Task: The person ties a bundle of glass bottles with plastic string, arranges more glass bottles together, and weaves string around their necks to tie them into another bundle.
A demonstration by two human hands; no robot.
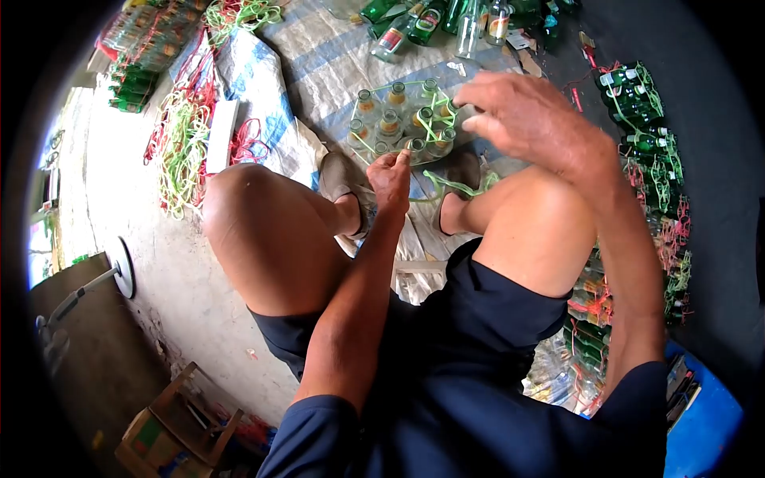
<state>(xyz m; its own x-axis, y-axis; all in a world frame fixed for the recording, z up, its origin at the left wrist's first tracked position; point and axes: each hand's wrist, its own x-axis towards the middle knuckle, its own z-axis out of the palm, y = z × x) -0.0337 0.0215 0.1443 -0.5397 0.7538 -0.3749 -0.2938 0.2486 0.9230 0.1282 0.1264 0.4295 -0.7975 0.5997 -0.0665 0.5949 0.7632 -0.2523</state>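
Between my feet stands a bundle of clear glass bottles (390,126), upright and close together, with green plastic string (425,119) around and across their necks. My left hand (390,179) is closed at the near side of the bundle, its thumb and finger pinched at the string beside a bottle neck. Just right of the bundle, my right hand (510,111) is raised with thumb and fingers apart; I see nothing clearly held in it. A loose length of green string (458,185) lies near my right foot.
Loose green and clear bottles (426,22) lie at the back on a striped sheet (307,44). Tied green bottles (629,99) line the right side. Piles of string (179,139) lie left. A blue container (705,422) and a cardboard box (159,442) stand near me.
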